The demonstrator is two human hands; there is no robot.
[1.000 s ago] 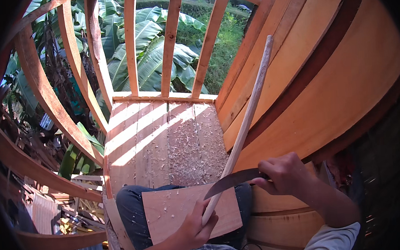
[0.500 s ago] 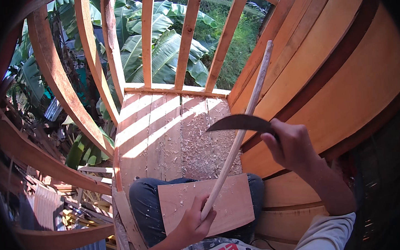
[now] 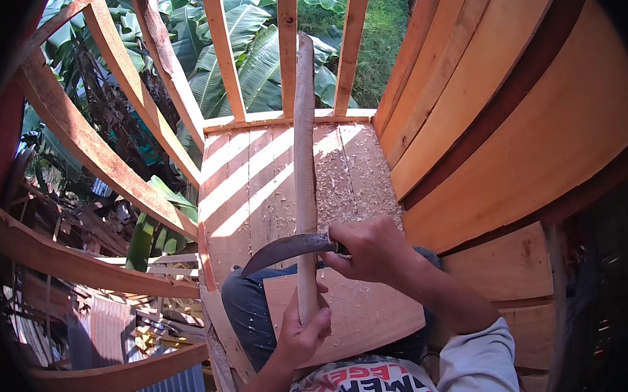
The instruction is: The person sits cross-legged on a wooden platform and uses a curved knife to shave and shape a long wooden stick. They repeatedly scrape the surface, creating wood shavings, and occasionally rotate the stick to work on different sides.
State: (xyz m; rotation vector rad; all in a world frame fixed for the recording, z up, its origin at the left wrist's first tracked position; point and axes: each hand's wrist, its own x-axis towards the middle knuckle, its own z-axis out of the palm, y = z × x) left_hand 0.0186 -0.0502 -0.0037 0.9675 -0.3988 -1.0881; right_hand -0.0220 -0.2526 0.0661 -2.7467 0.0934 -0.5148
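My left hand (image 3: 302,333) is closed round the lower end of a long pale wooden stick (image 3: 304,161), which points away from me, nearly straight ahead. In my right hand (image 3: 374,246) is the dark handle of a curved knife (image 3: 281,251), mostly covered by my fingers. The blade lies across the stick a little above my left hand, its tip pointing left. Beneath the stick, a flat wooden board (image 3: 365,319) rests across my lap, with a few shavings on it.
Wood shavings (image 3: 348,172) are strewn over the plank floor (image 3: 245,193) ahead. Slatted wooden rails (image 3: 289,54) stand at the far side and left. A plank wall (image 3: 519,133) rises close on my right. Scrap wood and corrugated sheets (image 3: 106,331) lie below at the left.
The stick has swung from leaning right to nearly straight ahead. My right hand has brought the knife nearer and to the left, down along the stick. The view has shifted slightly.
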